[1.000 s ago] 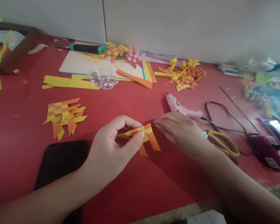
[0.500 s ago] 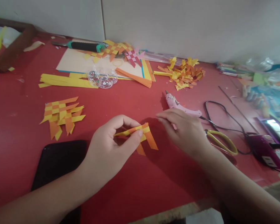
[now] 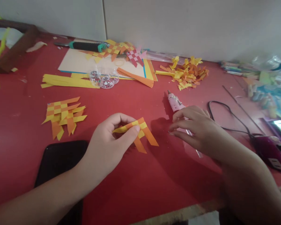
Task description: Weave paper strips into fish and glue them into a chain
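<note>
A woven strip piece of yellow and orange paper (image 3: 142, 125) is pinched between the thumb and fingers of my left hand (image 3: 112, 134), its two orange tails hanging down to the right. My right hand (image 3: 194, 125) is over a pink glue gun (image 3: 174, 101), fingers curled but parted; no grip on the gun shows. A clear glue stick (image 3: 198, 153) pokes out from under this hand. The gun's handle is hidden behind the hand. To the left lies a woven paper fish (image 3: 61, 112) in the same two colours, above a black phone (image 3: 61, 159).
Yellow paper strips (image 3: 65, 80), a clear case of small beads or eyes (image 3: 105, 79), and a heap of paper offcuts (image 3: 187, 73) line the back. A green-and-black handled tool (image 3: 86, 46) lies behind. A black cord (image 3: 227, 107) and purple box (image 3: 269, 150) are at right.
My right hand has moved slightly right and down over the glue gun, its fingers parting. The paper piece in my left hand has tilted, showing more of its weave. My right arm now covers the yellow-handled scissors.
</note>
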The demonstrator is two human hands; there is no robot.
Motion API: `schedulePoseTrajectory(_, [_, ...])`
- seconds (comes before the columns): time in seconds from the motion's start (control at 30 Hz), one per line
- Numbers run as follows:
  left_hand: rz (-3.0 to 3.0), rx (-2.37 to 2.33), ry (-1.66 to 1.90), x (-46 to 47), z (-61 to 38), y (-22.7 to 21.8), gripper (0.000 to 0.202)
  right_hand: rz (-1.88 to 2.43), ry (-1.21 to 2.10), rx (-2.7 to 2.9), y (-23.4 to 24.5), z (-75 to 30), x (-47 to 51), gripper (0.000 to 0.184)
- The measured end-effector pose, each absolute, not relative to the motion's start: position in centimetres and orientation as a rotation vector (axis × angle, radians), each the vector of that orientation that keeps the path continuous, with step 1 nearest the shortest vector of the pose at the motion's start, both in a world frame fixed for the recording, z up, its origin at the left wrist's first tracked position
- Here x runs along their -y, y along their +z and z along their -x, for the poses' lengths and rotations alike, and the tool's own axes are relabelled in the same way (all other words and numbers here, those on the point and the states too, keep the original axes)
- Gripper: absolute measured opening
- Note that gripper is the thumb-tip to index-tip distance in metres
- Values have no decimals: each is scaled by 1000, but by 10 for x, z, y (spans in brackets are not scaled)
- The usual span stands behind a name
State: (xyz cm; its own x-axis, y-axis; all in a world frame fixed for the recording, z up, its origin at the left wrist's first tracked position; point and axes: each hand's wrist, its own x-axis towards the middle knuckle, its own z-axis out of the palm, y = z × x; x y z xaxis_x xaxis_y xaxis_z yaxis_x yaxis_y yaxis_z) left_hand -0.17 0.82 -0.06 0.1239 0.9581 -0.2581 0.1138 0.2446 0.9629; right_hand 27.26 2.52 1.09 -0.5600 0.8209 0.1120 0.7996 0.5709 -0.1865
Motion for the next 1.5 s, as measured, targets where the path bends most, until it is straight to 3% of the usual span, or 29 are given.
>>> schedulePoseTrajectory(0.33, [-1225, -1310, 857, -8, 2, 0, 12, 1408, 91, 2722, 0, -272, -24, 29])
schedulePoseTrajectory(0.73, [-1334, -1202, 790, -6, -3, 4, 8, 1203, -90, 2346, 15, -227, -9, 6])
schedulePoseTrajectory(1.07, [-1374, -1066, 782, -2, -6, 6, 5, 1123, -280, 2240, 14, -210, 2, 4])
schedulePoseTrajectory(1.5, [-1413, -1054, 821, 0, -6, 6, 5, 1050, -286, 2238, 17, -208, 2, 6])
